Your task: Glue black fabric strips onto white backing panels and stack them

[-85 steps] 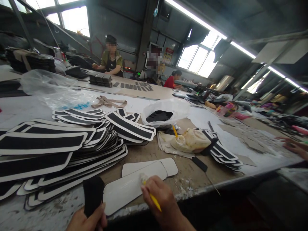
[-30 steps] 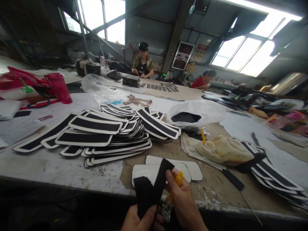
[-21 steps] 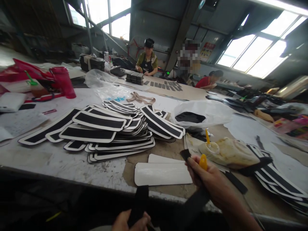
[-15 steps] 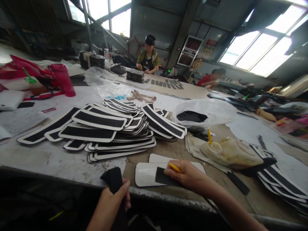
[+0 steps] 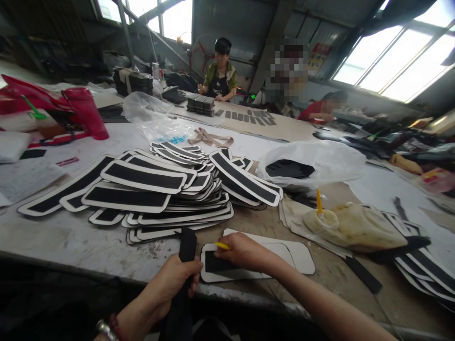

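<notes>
My left hand [image 5: 179, 277] is closed around a bundle of black strips [image 5: 187, 244], held upright at the table's front edge. Just to its right lies a white panel [image 5: 208, 276] with rounded corners, overlapping another white panel [image 5: 302, 258]. My right hand [image 5: 243, 251] is over the panel, fingers closed on a thin yellow stick [image 5: 222, 246]. Under those fingers a black strip [image 5: 218, 265] lies along the panel's left part; its right end is hidden by my hand and forearm.
Behind my hands spreads a pile of white-edged black panels [image 5: 142, 177]. To the right are a stained bag-like pot [image 5: 359, 225] with a yellow stick, more panels [image 5: 430, 260] and a plastic bag [image 5: 330, 158]. A co-worker [image 5: 222, 76] is across the table.
My right hand has moved left, and the black strip under it now sits near the panel's left end. My left hand with the strips has shifted slightly right, closer to the panel.
</notes>
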Action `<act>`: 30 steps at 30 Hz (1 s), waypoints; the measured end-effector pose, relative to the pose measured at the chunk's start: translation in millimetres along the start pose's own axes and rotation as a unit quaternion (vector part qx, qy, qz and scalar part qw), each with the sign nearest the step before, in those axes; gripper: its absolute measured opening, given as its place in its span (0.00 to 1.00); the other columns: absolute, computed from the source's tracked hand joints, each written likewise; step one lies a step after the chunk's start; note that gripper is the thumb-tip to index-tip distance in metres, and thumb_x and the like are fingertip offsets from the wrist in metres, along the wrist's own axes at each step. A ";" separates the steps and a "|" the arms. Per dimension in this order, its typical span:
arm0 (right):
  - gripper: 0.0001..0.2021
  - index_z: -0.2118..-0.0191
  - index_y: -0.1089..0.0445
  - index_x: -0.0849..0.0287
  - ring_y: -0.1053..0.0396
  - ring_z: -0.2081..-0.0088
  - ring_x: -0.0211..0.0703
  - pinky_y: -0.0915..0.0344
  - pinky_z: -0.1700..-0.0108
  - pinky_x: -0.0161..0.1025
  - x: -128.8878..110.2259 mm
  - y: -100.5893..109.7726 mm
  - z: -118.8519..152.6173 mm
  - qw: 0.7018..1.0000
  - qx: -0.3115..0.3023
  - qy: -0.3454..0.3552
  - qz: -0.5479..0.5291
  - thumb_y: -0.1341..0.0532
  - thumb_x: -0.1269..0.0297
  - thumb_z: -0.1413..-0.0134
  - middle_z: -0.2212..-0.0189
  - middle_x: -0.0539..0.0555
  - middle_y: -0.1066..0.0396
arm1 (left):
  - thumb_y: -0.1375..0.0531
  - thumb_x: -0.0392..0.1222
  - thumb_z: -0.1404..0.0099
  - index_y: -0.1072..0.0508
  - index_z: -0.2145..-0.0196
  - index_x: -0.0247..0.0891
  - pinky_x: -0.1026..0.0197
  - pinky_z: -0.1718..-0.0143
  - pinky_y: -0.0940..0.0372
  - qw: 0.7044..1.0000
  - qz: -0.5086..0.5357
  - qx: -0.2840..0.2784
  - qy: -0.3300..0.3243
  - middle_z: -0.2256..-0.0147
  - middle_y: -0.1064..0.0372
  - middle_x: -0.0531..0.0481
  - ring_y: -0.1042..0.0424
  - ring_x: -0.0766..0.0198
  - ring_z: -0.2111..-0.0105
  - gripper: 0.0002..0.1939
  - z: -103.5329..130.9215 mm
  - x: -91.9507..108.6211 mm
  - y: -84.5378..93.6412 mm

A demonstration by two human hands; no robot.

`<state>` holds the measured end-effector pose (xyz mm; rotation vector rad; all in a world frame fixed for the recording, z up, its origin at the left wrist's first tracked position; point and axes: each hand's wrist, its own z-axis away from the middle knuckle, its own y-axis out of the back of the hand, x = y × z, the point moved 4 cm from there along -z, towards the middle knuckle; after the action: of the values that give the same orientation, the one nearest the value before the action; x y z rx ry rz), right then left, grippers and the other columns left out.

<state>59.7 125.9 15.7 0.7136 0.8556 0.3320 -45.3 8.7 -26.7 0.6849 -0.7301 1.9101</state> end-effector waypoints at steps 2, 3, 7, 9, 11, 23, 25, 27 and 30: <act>0.08 0.76 0.33 0.60 0.43 0.79 0.33 0.52 0.77 0.30 1.6 -0.7 0.3 1.000 -0.002 -0.005 0.004 0.42 0.62 0.52 0.82 0.47 0.38 | 0.41 0.44 0.53 0.38 0.80 0.36 0.68 0.85 0.49 1.000 -0.010 0.002 0.001 0.86 0.42 0.57 0.44 0.72 0.87 0.10 -1.1 2.1 -1.6; 0.08 0.75 0.33 0.60 0.42 0.78 0.33 0.51 0.77 0.30 2.2 -0.9 0.5 1.000 -0.002 -0.007 0.007 0.42 0.61 0.52 0.82 0.47 0.37 | 0.41 0.44 0.53 0.38 0.81 0.36 0.68 0.85 0.49 1.000 -0.017 0.003 -0.001 0.87 0.42 0.57 0.44 0.72 0.87 0.11 -1.6 3.0 -2.2; 0.08 0.73 0.31 0.59 0.40 0.77 0.35 0.50 0.76 0.30 0.7 -1.5 -0.4 1.000 0.001 -0.005 0.027 0.43 0.61 0.51 0.82 0.48 0.36 | 0.41 0.48 0.52 0.37 0.85 0.35 0.67 0.86 0.49 0.998 -0.055 0.023 -0.018 0.89 0.42 0.55 0.44 0.71 0.89 0.15 -4.2 3.8 -3.5; 0.08 0.73 0.31 0.58 0.39 0.77 0.35 0.50 0.76 0.30 -1.8 -2.0 -2.0 0.999 0.000 -0.003 0.044 0.43 0.60 0.51 0.81 0.48 0.35 | 0.42 0.49 0.51 0.37 0.89 0.35 0.67 0.87 0.50 0.996 -0.079 0.041 -0.025 0.91 0.43 0.54 0.45 0.70 0.90 0.18 -6.7 2.5 -4.1; 0.09 0.72 0.30 0.58 0.38 0.76 0.36 0.49 0.76 0.31 -3.5 -1.4 -1.5 0.998 0.000 -0.001 0.056 0.42 0.60 0.52 0.80 0.49 0.33 | 0.43 0.48 0.51 0.39 0.91 0.36 0.66 0.88 0.51 0.993 -0.103 0.058 -0.030 0.93 0.44 0.53 0.46 0.70 0.92 0.19 -9.3 1.0 -5.1; 0.08 0.74 0.33 0.61 0.41 0.76 0.34 0.46 0.74 0.30 92.1 41.6 105.6 0.987 0.081 -0.135 -0.013 0.45 0.65 0.50 0.79 0.47 0.37 | 0.43 0.51 0.51 0.41 0.93 0.37 0.65 0.85 0.51 0.984 -0.156 0.060 -0.055 0.94 0.43 0.51 0.46 0.68 0.91 0.22 -7.3 -0.4 -5.1; 0.08 0.74 0.33 0.62 0.40 0.75 0.35 0.46 0.73 0.30 105.0 40.8 107.5 0.981 0.114 -0.159 -0.004 0.46 0.65 0.50 0.78 0.48 0.36 | 0.43 0.52 0.51 0.41 0.93 0.38 0.64 0.85 0.51 0.983 -0.165 0.060 -0.054 0.94 0.43 0.50 0.45 0.68 0.91 0.22 -7.5 -0.9 -6.3; 0.09 0.73 0.33 0.62 0.38 0.74 0.37 0.46 0.72 0.32 113.5 38.0 103.2 0.971 0.146 -0.189 0.016 0.46 0.63 0.50 0.76 0.51 0.34 | 0.43 0.52 0.51 0.42 0.93 0.38 0.64 0.85 0.50 0.982 -0.167 0.066 -0.056 0.94 0.43 0.50 0.45 0.67 0.91 0.22 -7.7 -1.1 -7.4; 0.12 0.71 0.33 0.61 0.36 0.69 0.42 0.47 0.71 0.34 120.4 34.3 95.1 0.956 0.183 -0.224 0.043 0.44 0.57 0.50 0.72 0.55 0.32 | 0.42 0.52 0.52 0.41 0.93 0.38 0.64 0.86 0.51 0.982 -0.164 0.080 -0.056 0.94 0.43 0.50 0.45 0.67 0.91 0.22 -8.2 -1.8 -8.1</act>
<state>209.5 173.6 13.2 1.1241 0.4531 0.0776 -38.5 16.7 -31.9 0.9576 -0.4977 1.6468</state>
